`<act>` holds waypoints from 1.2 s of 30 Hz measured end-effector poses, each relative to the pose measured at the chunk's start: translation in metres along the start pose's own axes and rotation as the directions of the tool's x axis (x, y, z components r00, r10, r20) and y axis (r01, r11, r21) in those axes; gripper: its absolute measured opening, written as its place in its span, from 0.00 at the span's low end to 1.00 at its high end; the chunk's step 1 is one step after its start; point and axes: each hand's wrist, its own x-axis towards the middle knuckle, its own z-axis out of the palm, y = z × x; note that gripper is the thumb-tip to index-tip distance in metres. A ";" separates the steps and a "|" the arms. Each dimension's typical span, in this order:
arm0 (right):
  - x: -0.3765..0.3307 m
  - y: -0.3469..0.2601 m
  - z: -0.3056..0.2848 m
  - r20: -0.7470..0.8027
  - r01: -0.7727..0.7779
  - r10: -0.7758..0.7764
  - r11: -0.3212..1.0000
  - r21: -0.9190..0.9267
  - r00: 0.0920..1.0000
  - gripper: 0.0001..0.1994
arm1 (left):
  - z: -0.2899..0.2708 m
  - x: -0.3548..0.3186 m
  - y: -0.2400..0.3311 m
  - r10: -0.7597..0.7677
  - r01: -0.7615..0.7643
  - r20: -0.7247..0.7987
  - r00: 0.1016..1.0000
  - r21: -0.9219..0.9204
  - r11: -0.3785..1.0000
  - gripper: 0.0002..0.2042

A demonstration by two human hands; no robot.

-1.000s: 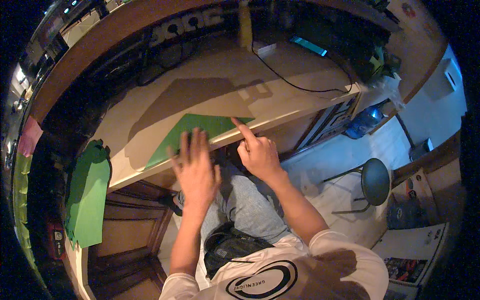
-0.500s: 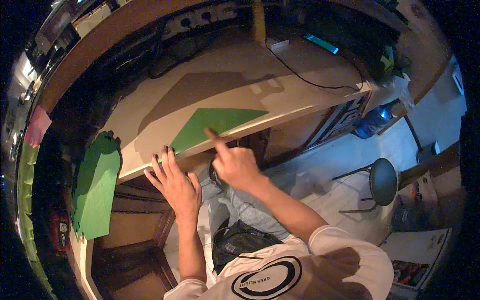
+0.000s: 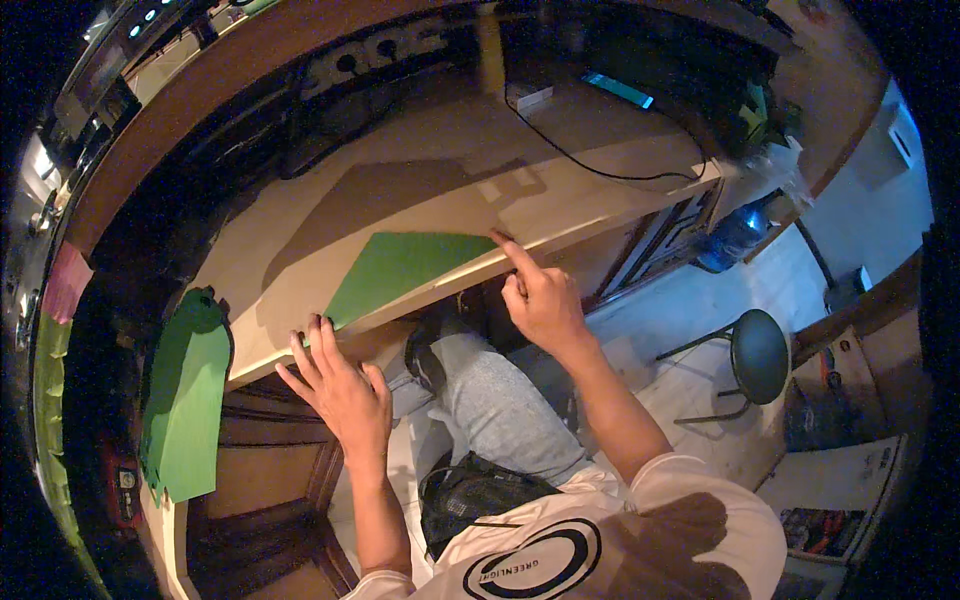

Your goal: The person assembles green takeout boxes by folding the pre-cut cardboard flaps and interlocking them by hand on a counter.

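Outfit's a cream short-sleeved tee [image 3: 625,540] with a black ring print [image 3: 590,550], faded blue-grey jeans [image 3: 505,390], plus some black mesh thing [image 3: 475,495] waist-level.

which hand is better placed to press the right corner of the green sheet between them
Right, I'd judge: the right hand has its extended index finger at that corner of the green sheet, while the left hand is near the sheet's opposite, lower-left corner at the table edge.

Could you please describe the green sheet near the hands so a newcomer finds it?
Find the pale tabletop. At its near edge, between left hand and right hand, lies the green sheet. It is angular and smooth-edged, unlike the ragged-edged green piece further left.
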 end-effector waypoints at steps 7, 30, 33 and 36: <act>-0.001 -0.009 0.007 0.028 -0.022 0.021 1.000 0.020 0.999 0.27 | 0.010 0.021 0.052 0.247 -0.242 0.118 0.962 -0.053 0.969 0.39; -0.014 -0.033 0.027 0.044 0.054 -0.056 0.998 0.033 0.997 0.31 | -0.008 -0.003 -0.014 0.014 -0.013 0.030 0.999 -0.013 1.000 0.41; -0.026 -0.066 0.050 0.143 0.181 -0.181 0.983 0.014 0.973 0.36 | -0.004 -0.002 -0.008 -0.004 0.004 0.012 1.000 -0.012 1.000 0.40; -0.028 -0.099 0.064 0.206 0.190 -0.213 0.973 0.128 0.955 0.34 | -0.005 -0.001 -0.005 -0.017 0.017 -0.006 1.000 -0.018 1.000 0.39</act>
